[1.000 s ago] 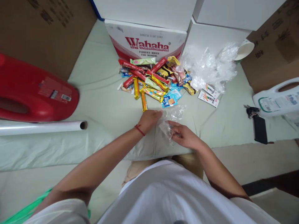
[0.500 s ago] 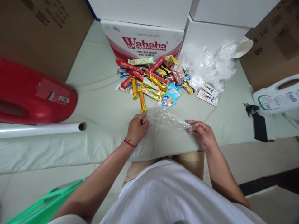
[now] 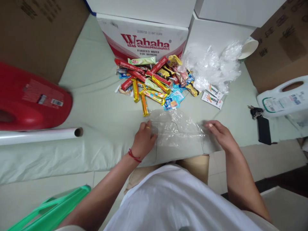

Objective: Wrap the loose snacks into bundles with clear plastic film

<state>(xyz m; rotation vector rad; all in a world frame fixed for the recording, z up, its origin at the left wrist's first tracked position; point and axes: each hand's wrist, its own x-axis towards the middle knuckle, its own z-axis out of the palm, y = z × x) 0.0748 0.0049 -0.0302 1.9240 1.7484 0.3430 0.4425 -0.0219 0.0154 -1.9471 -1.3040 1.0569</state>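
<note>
A clear plastic bag lies spread on the cloth between my hands. My left hand, with a red string bracelet on its wrist, rests at the bag's left edge, fingers bent and thumb apart from them. To the right, my right hand is open just beside the bag's right edge, fingers stretched toward it. Beyond the bag is a pile of wrapped snacks: red-wrapped bars, a yellow-wrapped bar close to my left hand, and blue packets. Two white snack packets lie at the pile's right.
Crumpled clear bags and a paper cup stand before white boxes and a Wahaha carton. On the left are a red jug and a white roll; on the right, a white bottle, keys and a black case.
The bag has been spread flatter and wider on the cloth. My right hand has moved right, off the bag's edge, and its fingers have opened. My left thumb has come away from its fingers.
</note>
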